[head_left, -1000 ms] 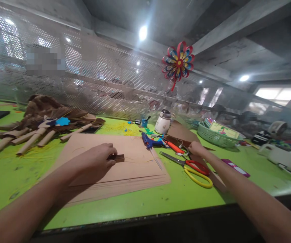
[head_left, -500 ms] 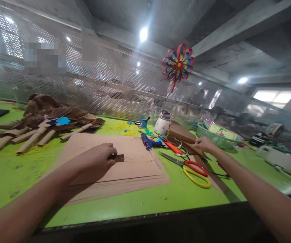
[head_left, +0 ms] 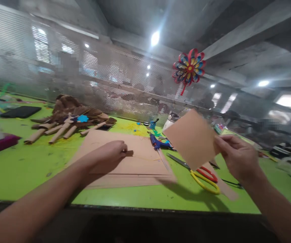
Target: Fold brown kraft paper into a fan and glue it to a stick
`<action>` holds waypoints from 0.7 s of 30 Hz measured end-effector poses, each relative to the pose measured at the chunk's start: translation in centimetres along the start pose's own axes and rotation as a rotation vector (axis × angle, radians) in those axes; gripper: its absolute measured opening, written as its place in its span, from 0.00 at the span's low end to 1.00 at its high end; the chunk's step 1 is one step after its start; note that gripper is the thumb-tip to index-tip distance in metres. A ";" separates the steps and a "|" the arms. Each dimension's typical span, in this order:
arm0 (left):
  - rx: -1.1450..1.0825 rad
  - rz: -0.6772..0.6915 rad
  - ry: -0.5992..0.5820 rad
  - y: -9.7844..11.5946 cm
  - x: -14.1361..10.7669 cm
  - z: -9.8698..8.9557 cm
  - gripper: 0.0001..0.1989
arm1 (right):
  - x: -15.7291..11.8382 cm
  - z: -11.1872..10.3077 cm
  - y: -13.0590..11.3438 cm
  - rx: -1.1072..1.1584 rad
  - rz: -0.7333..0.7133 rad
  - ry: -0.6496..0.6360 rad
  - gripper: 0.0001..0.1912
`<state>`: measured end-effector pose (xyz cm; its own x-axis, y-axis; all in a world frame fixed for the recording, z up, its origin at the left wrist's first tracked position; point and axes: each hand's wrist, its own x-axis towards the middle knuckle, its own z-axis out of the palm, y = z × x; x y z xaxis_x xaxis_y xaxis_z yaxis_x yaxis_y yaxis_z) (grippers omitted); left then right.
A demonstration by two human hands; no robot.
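My right hand pinches a square of brown paper by its right corner and holds it up over the table. My left hand is closed on a small folded strip of brown paper, whose end sticks out past the fingers. Under that hand lies a stack of large brown paper sheets. Scissors with one red and one yellow handle lie below the raised square, which covers part of them. A blue glue gun rests at the stack's right edge.
Rolled brown paper tubes with a blue paper flower lie at the back left. A black flat case and a purple box are further left. Behind the raised square stands a white bottle, partly hidden.
My right hand has come back from the brown paper pile at the right, lifting a square sheet. My left hand keeps its strip over the stack. The view has turned left.
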<state>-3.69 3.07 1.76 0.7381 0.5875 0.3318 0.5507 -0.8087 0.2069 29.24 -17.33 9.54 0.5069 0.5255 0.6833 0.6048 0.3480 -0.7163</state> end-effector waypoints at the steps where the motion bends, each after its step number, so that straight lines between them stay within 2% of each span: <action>1: 0.001 0.005 -0.044 0.1 0.1 -0.2 0.19 | -1.1 1.3 -1.3 -0.061 -0.087 0.019 0.09; 3: -0.016 0.025 -0.105 0.2 0.4 -0.6 0.17 | -3.5 4.0 -3.5 -0.207 -0.342 -0.005 0.08; 5: -0.047 0.029 -0.097 -0.2 0.9 -0.8 0.15 | -6.0 6.8 -4.7 -0.238 -0.586 -0.160 0.10; 7: -0.060 0.052 -0.100 -0.8 1.3 -0.8 0.13 | -7.9 9.3 -4.6 -0.071 -0.747 -0.405 0.12; 9: -0.039 0.063 -0.075 -1.5 1.6 -0.7 0.12 | -9.1 11.4 -3.3 0.017 -0.812 -0.636 0.13; 12: -0.002 0.031 -0.031 -2.5 1.8 -0.9 0.11 | -9.5 12.8 -0.5 -0.009 -0.797 -0.781 0.11; 15: 0.003 -0.004 -0.021 -3.1 1.7 -1.8 0.10 | -9.5 12.4 1.5 -0.074 -0.752 -0.832 0.10; 18: -0.018 -0.089 0.070 -3.1 1.6 -3.1 0.13 | -9.7 11.6 1.9 -0.154 -0.741 -0.914 0.10; 21: -0.052 -0.136 0.126 -2.0 1.5 -3.7 0.14 | -9.8 11.7 2.0 -0.273 -0.732 -0.920 0.10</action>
<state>-5.15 5.45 5.20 0.6020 0.6857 0.4093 0.6186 -0.7245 0.3040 18.27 -12.70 -0.25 -0.5706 0.6674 0.4785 0.7321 0.6774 -0.0719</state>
